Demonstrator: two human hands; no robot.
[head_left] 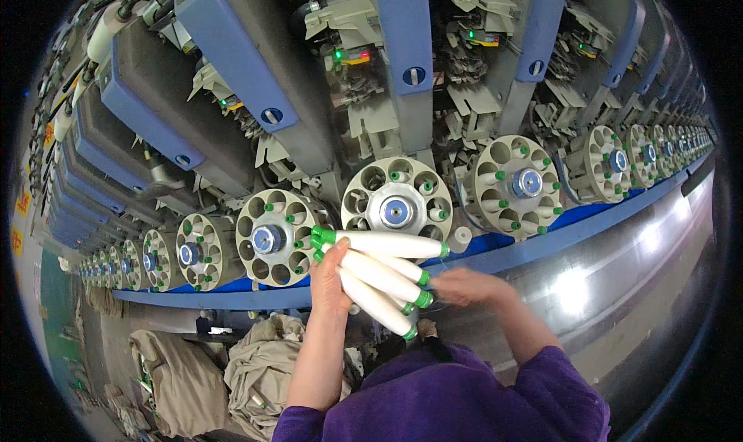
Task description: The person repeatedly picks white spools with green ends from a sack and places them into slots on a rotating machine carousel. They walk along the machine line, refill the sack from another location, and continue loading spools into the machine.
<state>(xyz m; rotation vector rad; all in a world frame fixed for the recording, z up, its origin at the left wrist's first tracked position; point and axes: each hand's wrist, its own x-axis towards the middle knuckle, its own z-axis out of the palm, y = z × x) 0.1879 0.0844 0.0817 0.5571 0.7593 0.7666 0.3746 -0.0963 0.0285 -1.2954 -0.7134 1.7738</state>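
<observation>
In front of my chest my left hand [328,279] is closed around a fanned bunch of several yarn bobbins [373,278], wound with white thread and tipped in green. Their narrower ends gather at the hand, and the other ends spread to the right. My right hand [467,287] is beside those right-hand ends, smeared by motion, so its fingers and any contact are unclear. Just beyond the bunch stands a round bobbin magazine [397,163] with a ring of pockets, some holding green-tipped bobbins. To its left is another magazine [268,238], partly behind the bunch.
A long row of winding machines with blue panels [412,39] runs across the view. More magazines, one at the right [517,182], line a blue rail [534,250]. Beige cloth-covered bundles [182,380] lie at the lower left. A shiny grey floor [619,287] stretches right.
</observation>
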